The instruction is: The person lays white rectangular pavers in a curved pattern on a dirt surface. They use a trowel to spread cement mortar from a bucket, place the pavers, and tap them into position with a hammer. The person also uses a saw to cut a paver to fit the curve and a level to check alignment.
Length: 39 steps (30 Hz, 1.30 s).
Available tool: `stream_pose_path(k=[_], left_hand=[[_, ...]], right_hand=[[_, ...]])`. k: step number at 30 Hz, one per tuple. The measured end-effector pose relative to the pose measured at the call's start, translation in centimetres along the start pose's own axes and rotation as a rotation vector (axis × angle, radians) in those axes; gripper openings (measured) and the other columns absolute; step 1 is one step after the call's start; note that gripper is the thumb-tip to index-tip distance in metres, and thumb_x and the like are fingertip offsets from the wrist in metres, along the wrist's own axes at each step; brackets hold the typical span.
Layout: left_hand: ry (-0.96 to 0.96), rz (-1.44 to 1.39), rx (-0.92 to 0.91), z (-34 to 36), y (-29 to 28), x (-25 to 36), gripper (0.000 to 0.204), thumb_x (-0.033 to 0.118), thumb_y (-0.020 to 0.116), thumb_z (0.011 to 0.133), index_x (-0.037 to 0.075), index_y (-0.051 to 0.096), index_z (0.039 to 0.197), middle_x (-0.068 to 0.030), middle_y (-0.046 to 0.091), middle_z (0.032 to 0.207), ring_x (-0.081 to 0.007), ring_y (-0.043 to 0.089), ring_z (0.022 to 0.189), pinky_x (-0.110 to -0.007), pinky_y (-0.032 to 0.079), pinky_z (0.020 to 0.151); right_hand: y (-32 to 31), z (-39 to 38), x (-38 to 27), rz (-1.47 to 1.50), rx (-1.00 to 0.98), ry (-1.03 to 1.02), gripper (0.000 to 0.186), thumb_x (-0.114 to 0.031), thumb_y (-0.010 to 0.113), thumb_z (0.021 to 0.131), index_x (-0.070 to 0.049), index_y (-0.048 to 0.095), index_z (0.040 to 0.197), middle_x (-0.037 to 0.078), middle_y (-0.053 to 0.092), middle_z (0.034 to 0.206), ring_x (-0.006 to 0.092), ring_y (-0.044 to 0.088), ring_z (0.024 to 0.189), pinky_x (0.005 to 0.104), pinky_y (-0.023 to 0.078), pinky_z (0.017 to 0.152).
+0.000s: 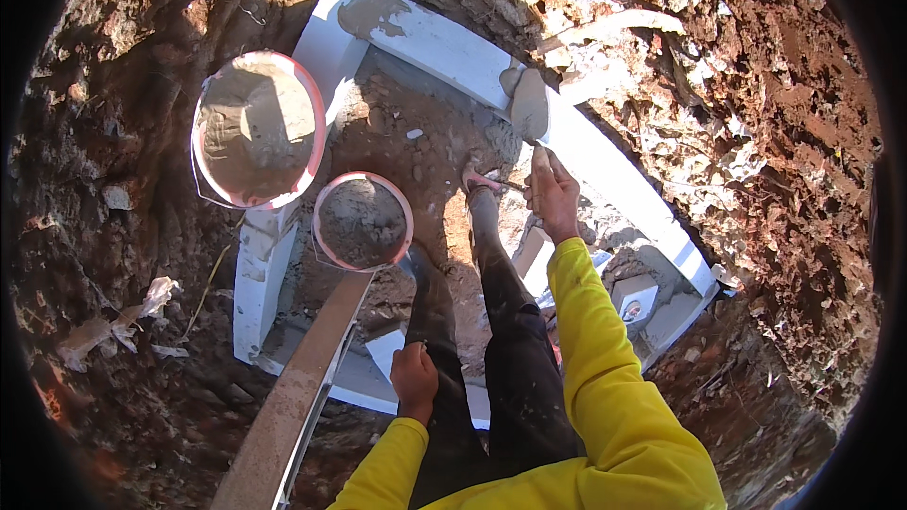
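Note:
My right hand [556,196] grips the handle of a trowel [531,106]. Its grey, rounded blade lies on top of the white block wall [453,57], at the joint between two runs of blocks. A small patch of wet grey mortar [509,81] shows beside the blade. Down by my left leg, my left hand [414,380] is closed in a fist, and nothing shows sticking out of it. Further left stand a smaller bucket [363,221] of grey mortar and a larger bucket [257,130], also holding mortar.
White blocks ring the dirt pit I stand in. A long board [298,387] slopes from the lower left toward the smaller bucket. Loose white block pieces [635,300] lie by the right wall. Rough red earth [784,161] with debris surrounds the ring.

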<state>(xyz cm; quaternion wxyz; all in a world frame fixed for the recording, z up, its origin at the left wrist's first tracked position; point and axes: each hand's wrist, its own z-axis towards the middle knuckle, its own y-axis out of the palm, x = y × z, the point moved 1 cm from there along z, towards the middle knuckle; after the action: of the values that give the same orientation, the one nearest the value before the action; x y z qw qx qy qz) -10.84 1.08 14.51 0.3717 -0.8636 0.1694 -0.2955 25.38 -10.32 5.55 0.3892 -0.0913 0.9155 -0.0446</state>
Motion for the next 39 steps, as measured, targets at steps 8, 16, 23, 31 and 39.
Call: stream_pose_path(k=[8,16,23,31,39], left_hand=[[-0.001,-0.005,0.048,-0.4,-0.1,0.0,0.01,0.008,0.058,0.086,0.005,0.065,0.093,-0.0147,0.064,0.081,-0.0362,0.06,0.078,-0.049,0.049,0.068],[-0.043,-0.032,-0.009,-0.9,0.4,-0.4,0.013,0.01,0.056,0.089,0.006,0.066,0.096,-0.0147,0.064,0.085,-0.0362,0.06,0.081,-0.049,0.05,0.07],[-0.088,-0.06,0.028,-1.2,0.5,-0.6,0.012,0.009,0.058,0.086,0.005,0.065,0.095,-0.0159,0.063,0.082,-0.0371,0.06,0.08,-0.049,0.05,0.07],[-0.144,-0.136,0.075,-1.4,-0.1,-1.1,0.01,0.008,0.06,0.083,0.006,0.066,0.091,-0.016,0.063,0.08,-0.0374,0.06,0.077,-0.05,0.049,0.069],[-0.135,-0.177,0.116,-1.9,0.2,-1.5,0.011,0.009,0.06,0.083,0.005,0.066,0.092,-0.015,0.065,0.083,-0.0367,0.06,0.078,-0.049,0.049,0.07]], right_hand=[[-0.6,-1.8,4.6,-0.29,0.111,-0.223,0.044,-0.036,0.054,0.101,-0.005,0.057,0.132,0.001,0.056,0.069,0.0077,0.054,0.052,0.0243,0.043,0.047],[10.0,1.9,2.1,0.023,-0.128,-0.07,0.04,-0.032,0.059,0.1,-0.002,0.058,0.127,0.0,0.058,0.07,0.0076,0.052,0.05,0.0242,0.043,0.043],[0.9,1.0,3.4,-0.418,0.101,-0.14,0.047,-0.03,0.056,0.097,0.001,0.054,0.132,0.011,0.062,0.07,0.0209,0.061,0.058,0.0345,0.05,0.054],[3.3,-3.3,2.1,-0.587,-0.018,-0.273,0.044,-0.034,0.053,0.1,0.002,0.057,0.125,0.011,0.064,0.083,0.0165,0.06,0.064,0.0319,0.049,0.061],[23.7,6.8,-6.2,-0.912,-0.237,-0.769,0.039,-0.029,0.062,0.092,0.003,0.06,0.114,0.029,0.067,0.09,0.0489,0.064,0.089,0.0504,0.051,0.078]])
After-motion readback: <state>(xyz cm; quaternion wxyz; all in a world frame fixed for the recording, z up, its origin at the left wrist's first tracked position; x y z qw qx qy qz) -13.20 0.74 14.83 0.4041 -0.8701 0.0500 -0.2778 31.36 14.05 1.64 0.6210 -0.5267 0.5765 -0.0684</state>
